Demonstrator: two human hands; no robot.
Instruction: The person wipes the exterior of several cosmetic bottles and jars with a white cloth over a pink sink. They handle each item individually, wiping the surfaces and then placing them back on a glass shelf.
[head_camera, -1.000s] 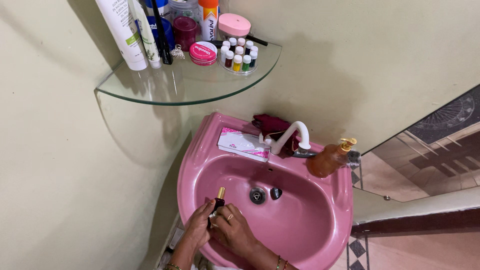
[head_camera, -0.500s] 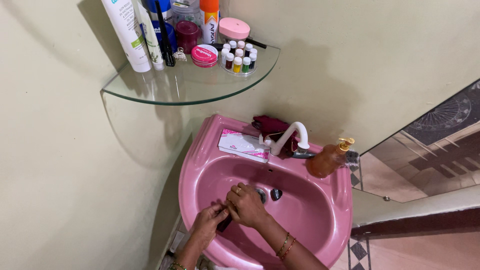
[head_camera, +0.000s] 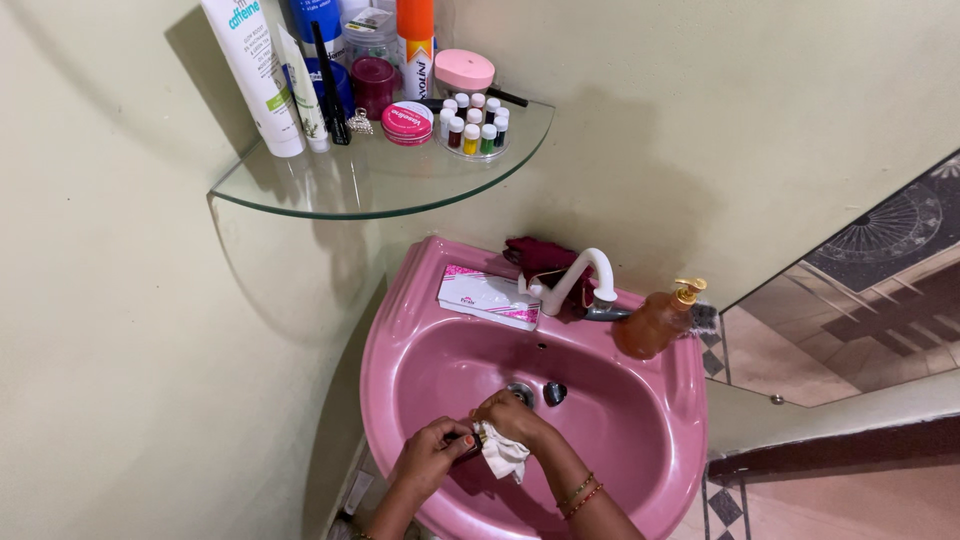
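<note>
Hands first: our left hand (head_camera: 428, 462) is curled around a small dark bottle (head_camera: 462, 444), of which only a bit shows between the fingers, and our right hand (head_camera: 512, 418) is closed on a crumpled white cloth (head_camera: 500, 452) pressed against that bottle. Both hang low inside the pink sink (head_camera: 640, 440), toward its near rim.

What has changed within the last second: earlier the bottle stood upright in our left hand with its gold cap plainly showing and no cloth in sight; half a second ago our right hand had come over the top of it. Now the cloth is there, bunched between our two hands and touching the bottle, and the cap is hidden, so we cannot tell whether it is on or off. We judge from this that the work has passed from holding the bottle to wiping it, with the left hand steadying and the right hand rubbing.

Just beyond our right hand lie the drain (head_camera: 519, 393) and a dark stopper (head_camera: 554, 393) beside it. Farther off from the hands, on the sink's back ledge, sit a white and pink box (head_camera: 488, 296), a dark red cloth (head_camera: 540, 256) behind the white tap (head_camera: 580, 275), and an amber pump bottle (head_camera: 655, 320) to the right. Well above our hands, a glass corner shelf (head_camera: 370, 185) carries tubes, tins and a cluster of small coloured vials (head_camera: 474, 125)
</note>
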